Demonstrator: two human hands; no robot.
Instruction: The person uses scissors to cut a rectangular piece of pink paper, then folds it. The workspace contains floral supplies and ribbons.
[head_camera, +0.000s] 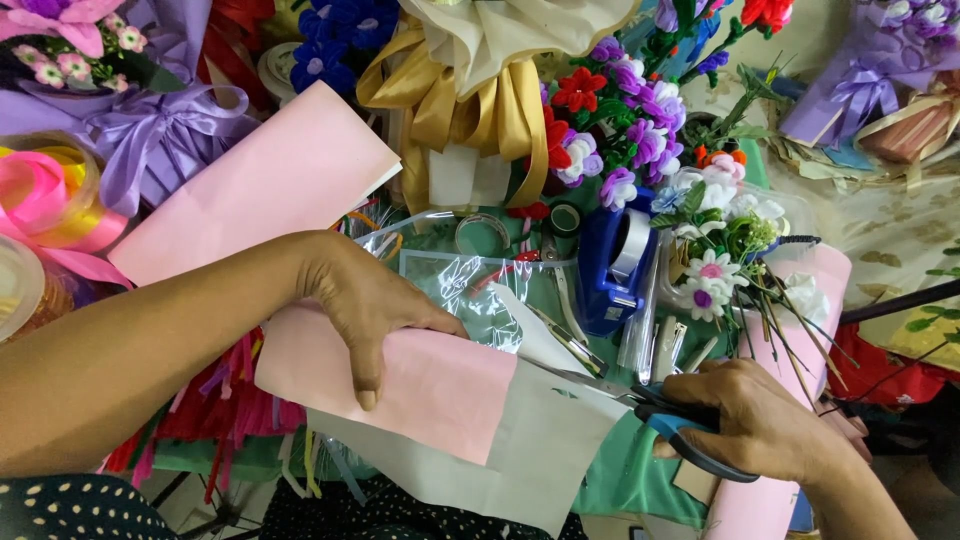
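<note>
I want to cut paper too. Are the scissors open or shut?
Open. The scissors in the right hand have their blades spread apart, biting into the edge of the pink paper the left hand holds.

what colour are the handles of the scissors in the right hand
Blue and black scissors, seen in the head view, gripped by the right hand.

Your work surface is a table under a green cloth (640, 470), crowded edge to edge. A blue tape dispenser (612, 268) sits mid-table beside pliers (560, 290), with a pink paper roll (255, 185) lying at the left. Ribbon spools (45, 195) rest at the far left.
</note>
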